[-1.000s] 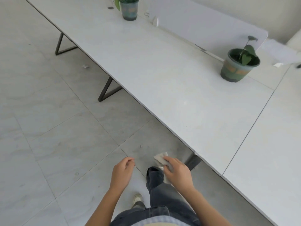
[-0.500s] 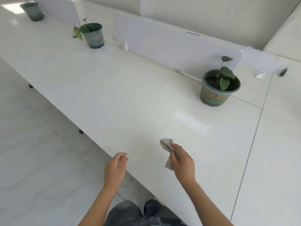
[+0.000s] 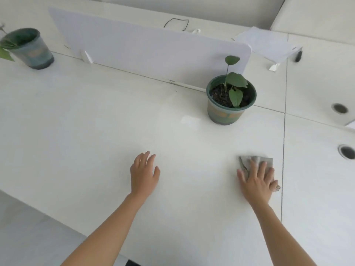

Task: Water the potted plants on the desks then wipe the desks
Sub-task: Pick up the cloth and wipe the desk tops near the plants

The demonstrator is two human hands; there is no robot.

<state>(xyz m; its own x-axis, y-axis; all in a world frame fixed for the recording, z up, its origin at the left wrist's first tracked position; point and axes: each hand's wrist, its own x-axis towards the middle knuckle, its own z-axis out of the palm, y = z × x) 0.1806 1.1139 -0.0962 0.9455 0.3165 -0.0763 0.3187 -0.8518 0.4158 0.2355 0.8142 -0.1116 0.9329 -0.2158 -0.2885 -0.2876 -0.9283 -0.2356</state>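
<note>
A white desk (image 3: 96, 135) fills most of the view. My right hand (image 3: 257, 181) lies flat, fingers spread, pressing a grey cloth (image 3: 257, 162) onto the desk close to the seam with the neighbouring desk. My left hand (image 3: 144, 173) rests open on the desk surface to the left, holding nothing. A green pot with a small leafy plant (image 3: 230, 98) stands beyond my right hand, near the white divider panel (image 3: 146, 52). A second potted plant (image 3: 28, 48) stands at the far left.
The adjoining desk (image 3: 317, 169) on the right has two round cable holes (image 3: 346, 151). A tilted white panel (image 3: 267, 43) and a black wire (image 3: 176, 24) lie behind the divider. The floor (image 3: 28, 237) shows at lower left beyond the desk's front edge.
I have moved up to the desk. My right hand went from holding the bunched cloth in the air to pressing it flat on the desk; my left hand came down onto the surface.
</note>
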